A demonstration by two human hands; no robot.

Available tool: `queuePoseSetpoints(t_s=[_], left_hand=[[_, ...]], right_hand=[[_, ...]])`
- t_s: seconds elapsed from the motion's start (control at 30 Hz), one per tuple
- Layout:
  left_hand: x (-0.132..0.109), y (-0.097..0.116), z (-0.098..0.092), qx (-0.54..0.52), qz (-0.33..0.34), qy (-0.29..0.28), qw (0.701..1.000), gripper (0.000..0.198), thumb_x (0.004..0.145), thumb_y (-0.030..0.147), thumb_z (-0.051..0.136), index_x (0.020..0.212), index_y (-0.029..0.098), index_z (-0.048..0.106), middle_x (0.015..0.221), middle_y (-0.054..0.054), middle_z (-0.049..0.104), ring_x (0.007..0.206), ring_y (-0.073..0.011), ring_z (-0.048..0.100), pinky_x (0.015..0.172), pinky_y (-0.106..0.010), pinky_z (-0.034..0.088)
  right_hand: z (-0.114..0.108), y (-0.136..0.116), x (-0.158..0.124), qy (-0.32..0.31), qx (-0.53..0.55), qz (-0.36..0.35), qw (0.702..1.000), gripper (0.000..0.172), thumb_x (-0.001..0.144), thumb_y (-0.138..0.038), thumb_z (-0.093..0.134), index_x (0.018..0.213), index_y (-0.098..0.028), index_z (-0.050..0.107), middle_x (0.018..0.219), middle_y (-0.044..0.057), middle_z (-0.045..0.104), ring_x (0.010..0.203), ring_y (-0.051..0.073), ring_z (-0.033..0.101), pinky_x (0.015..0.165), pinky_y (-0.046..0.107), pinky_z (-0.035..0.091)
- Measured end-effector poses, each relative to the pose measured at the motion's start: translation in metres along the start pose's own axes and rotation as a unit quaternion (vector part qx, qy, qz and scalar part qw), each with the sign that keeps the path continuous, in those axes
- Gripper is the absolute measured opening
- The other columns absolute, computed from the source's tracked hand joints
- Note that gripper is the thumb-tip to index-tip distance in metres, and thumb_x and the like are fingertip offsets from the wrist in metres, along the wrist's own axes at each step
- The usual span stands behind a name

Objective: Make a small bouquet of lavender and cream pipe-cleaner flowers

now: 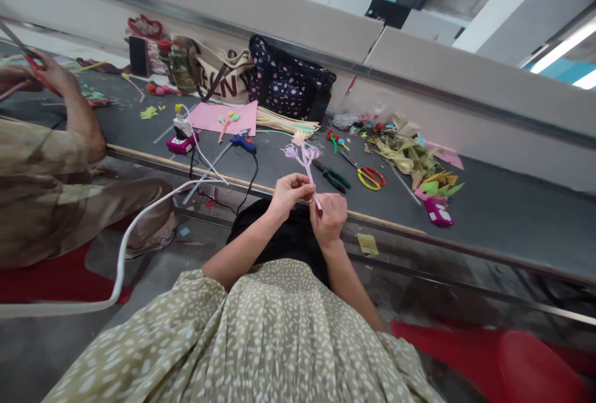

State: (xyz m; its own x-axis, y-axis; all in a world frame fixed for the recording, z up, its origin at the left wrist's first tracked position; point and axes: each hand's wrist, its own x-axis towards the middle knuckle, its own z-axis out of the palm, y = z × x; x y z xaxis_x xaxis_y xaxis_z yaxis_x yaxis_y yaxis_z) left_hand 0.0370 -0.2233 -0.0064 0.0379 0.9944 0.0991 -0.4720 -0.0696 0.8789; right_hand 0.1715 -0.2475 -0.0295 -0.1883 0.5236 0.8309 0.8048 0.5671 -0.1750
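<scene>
Over the table's front edge I hold a small craft flower sprig (308, 164), upright and slightly tilted, with lilac and cream blooms on a pale purple stem. The fingertips of my left hand (292, 195) pinch the stem partway down. Closed around its lower end is my right hand (329, 215); the dark tip of the stem shows beside the thumb. Just beyond my hands lie dark green-handled pliers (331, 176). Farther right are scissors (365, 172) with red and yellow handles.
A blue glue gun (243, 141) and a power socket with a white cable (182, 136) lie left. Pink paper (223, 117), pale strips (284, 122) and a dotted bag (291, 80) stand behind. Crumpled paper scraps (405, 151) lie right. At far left, a co-worker's hand (51, 74) holds scissors.
</scene>
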Motion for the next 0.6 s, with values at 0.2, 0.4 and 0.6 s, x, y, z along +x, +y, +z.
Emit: queuePoseSetpoints(t_s=[0.2, 0.4, 0.6], left_hand=[[-0.0003, 0.0007, 0.0032, 0.041, 0.023, 0.02, 0.999, 0.036, 0.057, 0.039, 0.084, 0.07, 0.013, 0.063, 0.058, 0.001, 0.062, 0.052, -0.0089, 0.056, 0.056, -0.023, 0.047], [0.0031, -0.0039, 0.0055, 0.055, 0.036, 0.041, 0.997, 0.031, 0.057, 0.035, 0.084, 0.071, 0.014, 0.066, 0.059, 0.002, 0.062, 0.052, -0.009, 0.055, 0.056, -0.024, 0.048], [0.0004, 0.0008, 0.007, 0.06, 0.043, 0.047, 0.996, 0.028, 0.059, 0.035, 0.082, 0.07, 0.014, 0.068, 0.06, 0.001, 0.064, 0.055, -0.0107, 0.057, 0.061, -0.026, 0.051]], right_hand=[[-0.0005, 0.0003, 0.0019, 0.0, -0.044, -0.033, 0.999, 0.009, 0.091, -0.023, 0.054, 0.087, -0.021, 0.061, 0.079, 0.005, 0.063, 0.079, 0.02, 0.054, 0.077, 0.035, 0.037], [0.0014, -0.0015, 0.0037, -0.001, -0.027, 0.002, 1.0, 0.011, 0.091, -0.026, 0.052, 0.087, -0.02, 0.06, 0.08, 0.006, 0.063, 0.081, 0.021, 0.056, 0.078, 0.036, 0.037], [0.0022, -0.006, 0.0057, 0.022, -0.006, 0.025, 0.999, 0.011, 0.092, -0.023, 0.053, 0.084, -0.02, 0.06, 0.077, 0.006, 0.065, 0.076, 0.02, 0.057, 0.075, 0.034, 0.039]])
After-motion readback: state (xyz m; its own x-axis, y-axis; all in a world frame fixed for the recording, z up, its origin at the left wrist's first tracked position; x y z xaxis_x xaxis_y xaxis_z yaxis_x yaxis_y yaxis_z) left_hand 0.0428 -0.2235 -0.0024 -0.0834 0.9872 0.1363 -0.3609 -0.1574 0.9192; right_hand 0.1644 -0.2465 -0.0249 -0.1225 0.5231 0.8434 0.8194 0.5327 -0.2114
